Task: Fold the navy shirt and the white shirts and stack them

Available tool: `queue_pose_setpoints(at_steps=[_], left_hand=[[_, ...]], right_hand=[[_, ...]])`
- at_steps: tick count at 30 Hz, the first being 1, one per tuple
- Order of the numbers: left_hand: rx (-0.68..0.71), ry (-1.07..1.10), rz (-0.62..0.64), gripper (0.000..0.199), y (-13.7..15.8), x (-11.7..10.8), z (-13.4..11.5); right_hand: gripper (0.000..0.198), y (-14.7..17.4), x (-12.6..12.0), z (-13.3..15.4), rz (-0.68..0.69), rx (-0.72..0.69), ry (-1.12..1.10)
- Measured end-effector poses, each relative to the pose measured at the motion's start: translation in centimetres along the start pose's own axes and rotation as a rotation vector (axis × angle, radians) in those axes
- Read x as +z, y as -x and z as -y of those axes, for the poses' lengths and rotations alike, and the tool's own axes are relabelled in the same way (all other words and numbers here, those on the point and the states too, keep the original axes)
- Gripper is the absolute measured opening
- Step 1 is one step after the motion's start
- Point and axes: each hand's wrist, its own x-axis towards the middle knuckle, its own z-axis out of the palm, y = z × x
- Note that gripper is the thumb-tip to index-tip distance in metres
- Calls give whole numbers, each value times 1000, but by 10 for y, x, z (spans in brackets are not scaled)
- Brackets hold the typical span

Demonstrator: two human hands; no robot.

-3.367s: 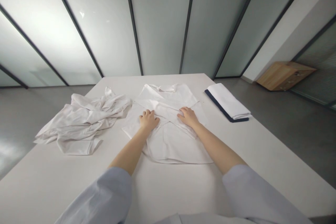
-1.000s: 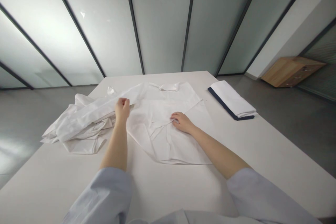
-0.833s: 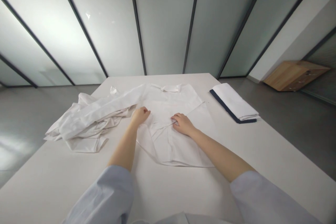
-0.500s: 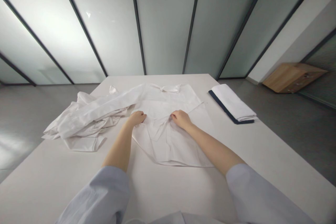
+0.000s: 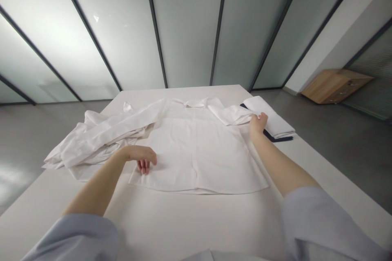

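Observation:
A white shirt (image 5: 183,147) is spread on the table, its collar (image 5: 196,103) at the far end and its hem towards me. Its right sleeve (image 5: 229,115) stretches out sideways, and the end of it is pinched in my right hand (image 5: 258,124). That hand is close to the folded white cloth (image 5: 269,115), which lies on a dark flat piece (image 5: 278,138). Above the shirt's lower left part is my left hand (image 5: 145,158), its fingers bent down and apart with nothing in them. Whether its fingertips touch the fabric, I cannot tell.
Left of the shirt a loose heap of white fabric (image 5: 92,134) overhangs the edge of the white table (image 5: 196,220). A small crumpled white piece (image 5: 127,107) lies behind it. Frosted glass panels (image 5: 186,28) stand beyond, and a wooden cabinet (image 5: 333,85) at the far right.
My right hand has moved right and drawn the sleeve out sideways. My left hand has let go of the fabric and come nearer and left. The shirt front now lies flatter.

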Motion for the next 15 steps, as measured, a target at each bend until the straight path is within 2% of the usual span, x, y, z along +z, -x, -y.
queue_pose_setpoints(at_steps=[2, 3, 6, 8, 11, 15], left_hand=[[69, 4, -93, 36, -4, -5, -1], [119, -18, -197, 38, -11, -8, -2], [244, -230, -633, 39, -44, -14, -9], [293, -424, -842, 43, -70, -14, -14], [270, -622, -969, 53, -101, -9, -20], [92, -696, -966, 63, -118, -3, -23]], right_hand=[[42, 21, -3, 4, 6, -43, 78], [40, 34, -1, 9, 81, -104, 112], [30, 74, 11, 32, 482, -352, 268], [31, 98, 22, 47, 704, -471, 439], [44, 121, 36, 61, 837, -544, 676], [61, 126, 43, 65, 827, -489, 829]])
